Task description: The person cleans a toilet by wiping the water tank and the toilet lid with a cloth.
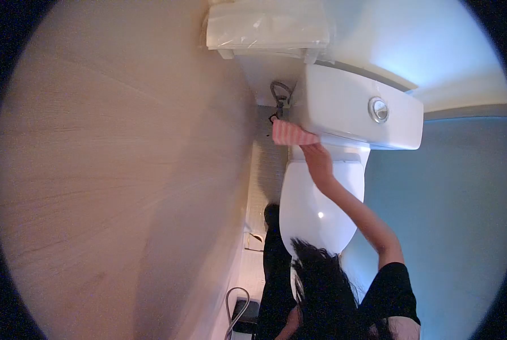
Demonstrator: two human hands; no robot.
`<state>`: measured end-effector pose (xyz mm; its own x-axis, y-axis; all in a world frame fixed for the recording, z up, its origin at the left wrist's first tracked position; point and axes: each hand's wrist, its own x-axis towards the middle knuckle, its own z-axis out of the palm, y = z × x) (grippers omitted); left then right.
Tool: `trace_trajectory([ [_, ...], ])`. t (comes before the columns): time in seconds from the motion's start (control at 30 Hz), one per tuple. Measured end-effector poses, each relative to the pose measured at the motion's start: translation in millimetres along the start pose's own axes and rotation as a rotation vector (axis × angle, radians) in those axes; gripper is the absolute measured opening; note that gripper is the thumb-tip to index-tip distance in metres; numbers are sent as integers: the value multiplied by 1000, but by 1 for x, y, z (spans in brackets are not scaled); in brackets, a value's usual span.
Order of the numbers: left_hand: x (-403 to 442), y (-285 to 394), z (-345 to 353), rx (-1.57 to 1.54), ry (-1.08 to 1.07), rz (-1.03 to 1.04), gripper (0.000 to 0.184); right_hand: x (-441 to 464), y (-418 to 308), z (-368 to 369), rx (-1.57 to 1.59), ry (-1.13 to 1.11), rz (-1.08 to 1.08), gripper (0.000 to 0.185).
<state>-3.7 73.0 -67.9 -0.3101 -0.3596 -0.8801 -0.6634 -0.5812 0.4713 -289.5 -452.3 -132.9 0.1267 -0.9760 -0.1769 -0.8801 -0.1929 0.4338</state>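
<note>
Pink-striped cloth (292, 134) lies just beside the toilet tank's (350, 105) near left corner, its long axis stretching leftward from our right hand (320, 162), the only one in view, whose partly hidden fingers (313, 148) seem closed on its right end.

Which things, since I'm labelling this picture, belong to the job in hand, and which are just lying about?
Seemingly part of the job:
pink striped cloth, held in the right hand
toilet, beneath that hand

Seemingly just lying about:
white plastic-looking bundle, top of the picture
curved hose, lower left
dark object by the hose
</note>
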Motion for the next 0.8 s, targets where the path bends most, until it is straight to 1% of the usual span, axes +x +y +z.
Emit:
trace_trajectory([
  [0.03, -2, -2, 0, 5, 4, 6, 30, -7, 14, -9, 94, -31, 9, 51],
  [0.1, -3, -3, 2, 11, 14, 15, 30, -24, 42, -4, 347, 226, 58, 47],
  [0.13, -2, -4, 5, 11, 19, 18, 30, -28, 56, -8, 411, 405, 17, 39],
  [0.23, -4, -5, 14, 31, 19, 18, 30, -26, 69, 36, 1150, 271, -137, 43],
  [0.33, 2, -5, 15, 58, 21, 17, 30, -12, 52, 135, 1594, -168, 22, 41],
  [0.37, 3, -6, 16, 68, 22, 19, 30, -14, 56, 154, 1730, -217, 35, 41],
  [0.4, 2, -6, 18, 76, 24, 24, 30, -16, 63, 162, 1864, -268, 54, 40],
  [0.43, 2, -8, 19, 87, 26, 24, 30, -26, 70, 169, 1997, -222, 30, 39],
  [0.5, -1, -10, 22, 99, 38, 33, 30, -53, 82, 166, 2467, -185, 128, 36],
  [0.53, 0, -11, 24, 108, 47, 42, 30, -72, 104, 122, 2798, -182, 266, 33],
  [0.57, 0, -13, 27, 115, 54, 54, 30, -85, 119, 95, 3123, -171, 423, 31],
  [0.63, -3, -17, 31, 132, 71, 90, 31, -102, 124, 118, 2955, -161, 388, 33],
  [0.7, -5, -26, 35, 165, 99, 153, 31, -119, 120, 166, 2798, -131, 362, 36],
  [0.77, 3, -40, 40, 202, 153, 246, 31, -126, 133, 204, 2639, -87, 318, 40],
  [0.8, 5, -52, 45, 228, 203, 327, 31, -134, 151, 219, 2668, 11, 163, 40],
])
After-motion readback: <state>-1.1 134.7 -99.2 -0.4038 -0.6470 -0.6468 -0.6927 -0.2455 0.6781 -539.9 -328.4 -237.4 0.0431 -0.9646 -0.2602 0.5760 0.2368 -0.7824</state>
